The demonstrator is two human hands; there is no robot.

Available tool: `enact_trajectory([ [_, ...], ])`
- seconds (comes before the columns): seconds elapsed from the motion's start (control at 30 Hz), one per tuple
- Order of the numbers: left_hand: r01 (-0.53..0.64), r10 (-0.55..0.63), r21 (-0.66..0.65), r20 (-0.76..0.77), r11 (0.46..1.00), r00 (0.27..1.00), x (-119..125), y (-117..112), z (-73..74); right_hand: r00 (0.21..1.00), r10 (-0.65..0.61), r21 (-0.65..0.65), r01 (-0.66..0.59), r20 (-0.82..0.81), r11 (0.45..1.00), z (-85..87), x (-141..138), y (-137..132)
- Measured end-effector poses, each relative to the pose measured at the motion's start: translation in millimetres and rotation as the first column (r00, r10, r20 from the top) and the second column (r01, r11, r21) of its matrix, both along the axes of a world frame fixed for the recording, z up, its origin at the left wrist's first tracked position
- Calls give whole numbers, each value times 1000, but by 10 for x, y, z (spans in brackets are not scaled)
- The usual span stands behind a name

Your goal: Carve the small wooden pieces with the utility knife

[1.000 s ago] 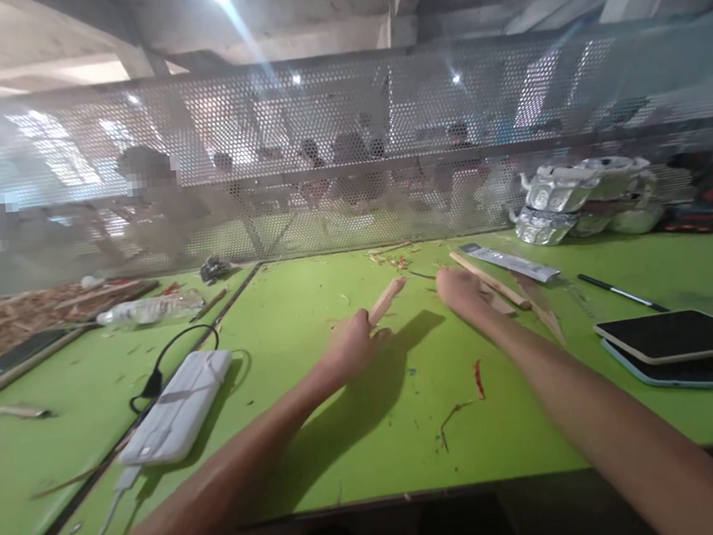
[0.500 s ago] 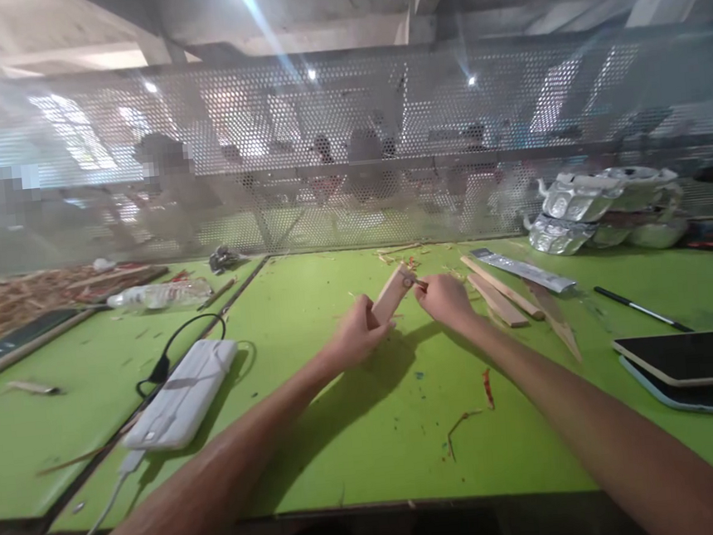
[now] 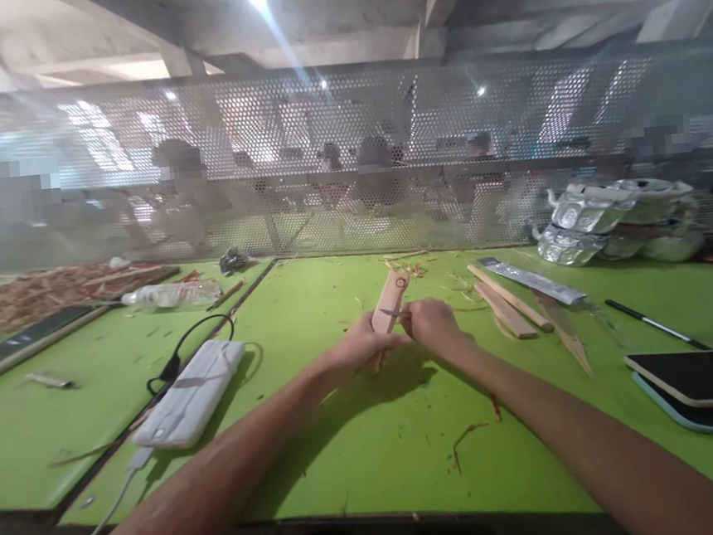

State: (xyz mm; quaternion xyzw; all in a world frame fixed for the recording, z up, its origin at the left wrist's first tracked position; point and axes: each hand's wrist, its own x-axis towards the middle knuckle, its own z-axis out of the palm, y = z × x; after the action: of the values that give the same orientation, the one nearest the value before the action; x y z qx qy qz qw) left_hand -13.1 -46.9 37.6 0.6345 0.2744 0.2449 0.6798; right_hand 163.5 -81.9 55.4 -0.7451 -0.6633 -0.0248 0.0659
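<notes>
Wooden stick (image 3: 390, 299) gripped in my left hand (image 3: 363, 346), far end tilted up over the green table (image 3: 359, 442). My right hand (image 3: 431, 326) pinches a small blade (image 3: 391, 312) against it; loose wooden strips (image 3: 504, 304) lie just right.

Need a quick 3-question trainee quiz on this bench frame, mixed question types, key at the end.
1. True or false: the left hand holds the wooden strip above the green table.
2. What lies left of the hands? A) a white power bank with a black cable B) a hammer C) a red cup
3. Fill in: the right hand presses a small thin ____ against the strip.

Key: 1 true. 2 A. 3 blade; it looks like a small knife, but it is too small to be certain.
</notes>
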Motion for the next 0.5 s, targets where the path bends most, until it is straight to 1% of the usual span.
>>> enact_trajectory([
  [0.1,-22,21,6,8,1000,1000,10,-47,48,995,-51,23,49,89,999,17,-13,23],
  [0.2,-107,110,74,-41,992,993,41,-75,73,989,-79,-7,81,123,997,22,15,64],
  [0.3,-165,176,124,-88,978,980,80,-84,52,986,-108,-22,112,123,993,36,65,99],
  [0.4,-149,165,137,-116,979,979,111,-79,3,985,-133,-1,134,109,991,74,126,125],
  [0.5,-129,145,123,-134,984,980,126,-70,-27,986,-145,18,144,88,989,98,180,152],
])
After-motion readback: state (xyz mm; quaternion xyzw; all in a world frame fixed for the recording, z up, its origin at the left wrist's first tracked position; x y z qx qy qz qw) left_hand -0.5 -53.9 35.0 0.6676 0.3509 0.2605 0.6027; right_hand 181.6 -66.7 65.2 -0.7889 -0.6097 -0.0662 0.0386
